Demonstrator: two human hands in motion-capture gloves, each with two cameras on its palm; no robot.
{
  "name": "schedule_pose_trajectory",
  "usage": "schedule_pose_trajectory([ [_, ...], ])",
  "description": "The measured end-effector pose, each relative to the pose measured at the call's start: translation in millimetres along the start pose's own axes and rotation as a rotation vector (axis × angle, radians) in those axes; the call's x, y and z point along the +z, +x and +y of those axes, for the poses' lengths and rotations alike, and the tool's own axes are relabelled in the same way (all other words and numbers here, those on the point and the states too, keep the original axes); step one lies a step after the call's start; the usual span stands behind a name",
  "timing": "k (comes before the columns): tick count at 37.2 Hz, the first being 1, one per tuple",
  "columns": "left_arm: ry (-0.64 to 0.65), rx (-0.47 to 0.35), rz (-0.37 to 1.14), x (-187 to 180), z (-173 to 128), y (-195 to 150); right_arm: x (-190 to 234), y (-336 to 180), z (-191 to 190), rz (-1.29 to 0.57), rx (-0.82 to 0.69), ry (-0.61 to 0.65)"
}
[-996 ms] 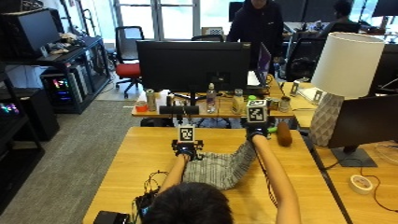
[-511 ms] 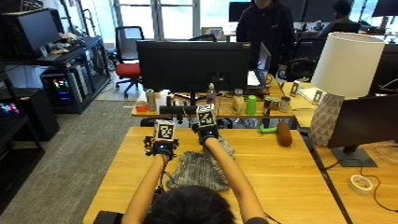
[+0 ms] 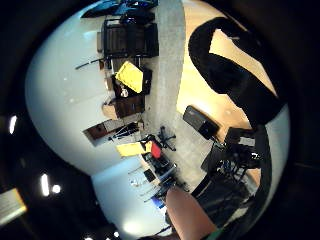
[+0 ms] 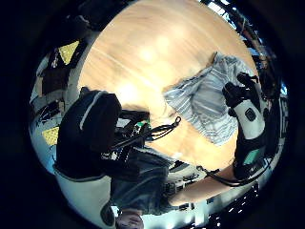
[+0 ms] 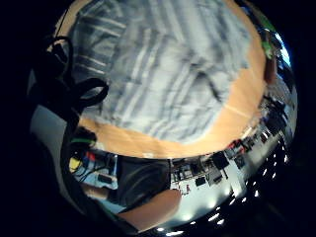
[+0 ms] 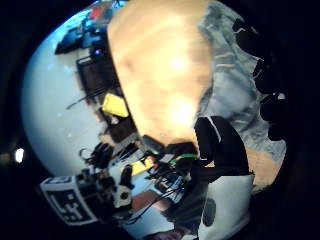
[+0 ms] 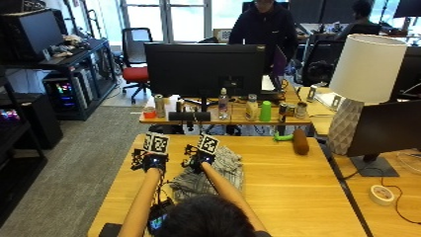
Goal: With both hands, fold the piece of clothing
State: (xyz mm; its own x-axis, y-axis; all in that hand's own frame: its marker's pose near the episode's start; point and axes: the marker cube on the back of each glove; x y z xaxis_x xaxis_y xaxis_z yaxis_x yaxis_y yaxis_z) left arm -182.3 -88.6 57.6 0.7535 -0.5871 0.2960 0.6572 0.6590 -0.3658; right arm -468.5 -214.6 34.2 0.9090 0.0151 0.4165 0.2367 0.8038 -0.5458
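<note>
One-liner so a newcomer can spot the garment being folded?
Start at the wooden table in front of the big black monitor. Near its left half, just ahead of the person's head, lies the striped grey garment, bunched under the right hand. It is the only cloth on the table; the brown cylinder and tape roll are hard objects.

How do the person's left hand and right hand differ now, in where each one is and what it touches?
The right hand is on the striped garment; the left hand is beside it, over bare table. The right hand is near the garment's far edge; the left touches no cloth that shows. Both wear black gloves.
</note>
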Motion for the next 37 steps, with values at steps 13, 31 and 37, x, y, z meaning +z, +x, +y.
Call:
schedule_pose_trajectory([
  [13, 0.037, 0.089, 0.012, -5, 29, 14, -43, 32, 50, 0.064, -0.250, 0.469],
  [31, 0.151, 0.346, 0.020, -24, 63, 108, -68, 180, 36, 0.287, -0.101, 0.701],
  [37, 0.102, 0.412, 0.020, -24, 61, 115, -80, 192, 32, 0.280, -0.051, 0.728],
])
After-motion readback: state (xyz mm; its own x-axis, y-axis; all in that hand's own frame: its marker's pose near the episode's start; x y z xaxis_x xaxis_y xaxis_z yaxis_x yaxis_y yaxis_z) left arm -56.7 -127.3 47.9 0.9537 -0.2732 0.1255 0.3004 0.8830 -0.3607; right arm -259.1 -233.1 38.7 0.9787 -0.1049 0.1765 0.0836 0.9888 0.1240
